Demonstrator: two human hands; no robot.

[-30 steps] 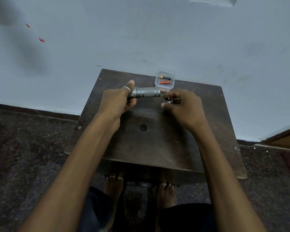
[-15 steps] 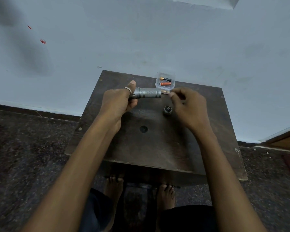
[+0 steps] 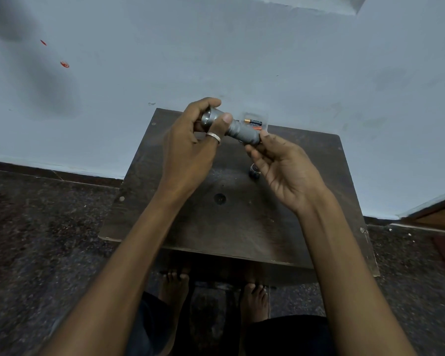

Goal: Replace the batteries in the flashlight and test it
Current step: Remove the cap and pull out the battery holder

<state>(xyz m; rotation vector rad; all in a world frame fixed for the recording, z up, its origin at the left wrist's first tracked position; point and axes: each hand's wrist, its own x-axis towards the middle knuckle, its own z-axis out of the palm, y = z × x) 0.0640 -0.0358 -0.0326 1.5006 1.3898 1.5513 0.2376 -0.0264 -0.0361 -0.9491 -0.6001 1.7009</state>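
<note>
- Your left hand point(image 3: 190, 140) grips the flashlight point(image 3: 238, 131) by its head.
- Your right hand point(image 3: 285, 170) cups its tail, fingers relaxed (the cap point(image 3: 252, 172) lies on the desk point(image 3: 216, 227)).

Left hand point(image 3: 188, 147) grips; right hand point(image 3: 288, 170) cupped palm-up.

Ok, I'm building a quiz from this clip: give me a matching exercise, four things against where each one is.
1 flashlight
2 cap
3 batteries
4 ring

A in the clear box
B lying on the table
C on a finger
D held above the table

Pairs: 1-D, 2-B, 3-A, 4-C
</note>
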